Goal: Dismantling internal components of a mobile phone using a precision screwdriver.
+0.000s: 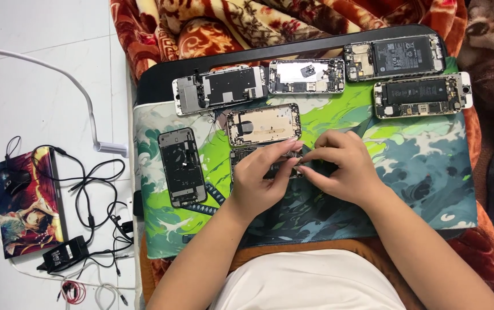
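Both hands meet over an opened phone body (241, 156) lying on a green and blue patterned mat (419, 166). My left hand (261, 178) rests on the phone with its fingers curled over its lower half. My right hand (341, 166) pinches at the phone's right end with thumb and forefinger; what it pinches is too small to see. Just beyond lies another opened phone (263, 124) with a pale metal plate inside. Much of the phone under my hands is hidden.
Several more opened phones lie on the mat: a dark one (182, 166) at left, two (219, 88) (307, 76) along the back, two with black batteries (395, 57) (422, 96) at back right. A red patterned blanket (212, 23) lies behind. On the floor at left: tangled cables (95, 195), a power adapter (63, 252), a picture-covered box (28, 201).
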